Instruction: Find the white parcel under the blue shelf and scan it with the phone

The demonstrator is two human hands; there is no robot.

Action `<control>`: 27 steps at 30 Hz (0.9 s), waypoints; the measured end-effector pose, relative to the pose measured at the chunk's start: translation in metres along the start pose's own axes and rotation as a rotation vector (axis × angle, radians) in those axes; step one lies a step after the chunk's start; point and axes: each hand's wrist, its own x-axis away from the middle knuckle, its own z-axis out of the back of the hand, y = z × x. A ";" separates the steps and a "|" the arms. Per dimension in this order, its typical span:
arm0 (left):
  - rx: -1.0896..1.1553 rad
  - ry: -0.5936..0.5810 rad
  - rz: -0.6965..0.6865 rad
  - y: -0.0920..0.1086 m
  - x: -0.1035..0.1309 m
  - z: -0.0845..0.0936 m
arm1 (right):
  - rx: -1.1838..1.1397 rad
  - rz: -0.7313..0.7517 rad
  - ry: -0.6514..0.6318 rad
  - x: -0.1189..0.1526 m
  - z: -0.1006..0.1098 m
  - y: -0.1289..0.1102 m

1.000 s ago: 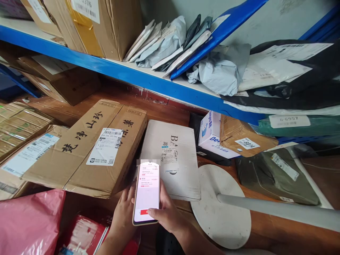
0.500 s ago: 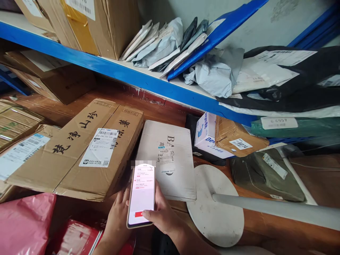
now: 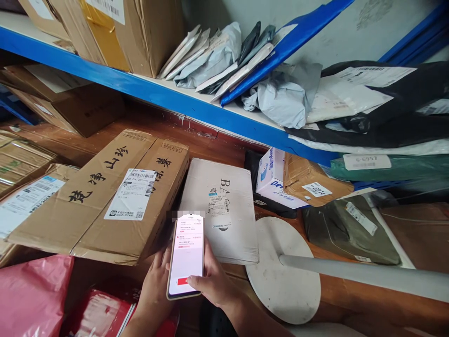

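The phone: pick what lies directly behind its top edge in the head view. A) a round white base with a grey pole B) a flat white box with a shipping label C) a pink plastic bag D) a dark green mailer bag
B: the phone, held in the left hand and the right hand, has its top edge over the flat white box bearing a shipping label.

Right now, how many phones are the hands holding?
1. A white-screened smartphone sits between the left hand and right hand, in front of the white flat box. Others may be hidden.
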 end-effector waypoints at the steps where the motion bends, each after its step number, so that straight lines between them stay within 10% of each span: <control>1: -0.006 0.010 -0.006 -0.001 0.001 -0.001 | 0.005 0.002 -0.001 0.000 0.000 0.000; 27: -0.086 0.031 -0.031 -0.001 -0.003 0.005 | 0.023 0.000 -0.019 -0.002 0.000 0.002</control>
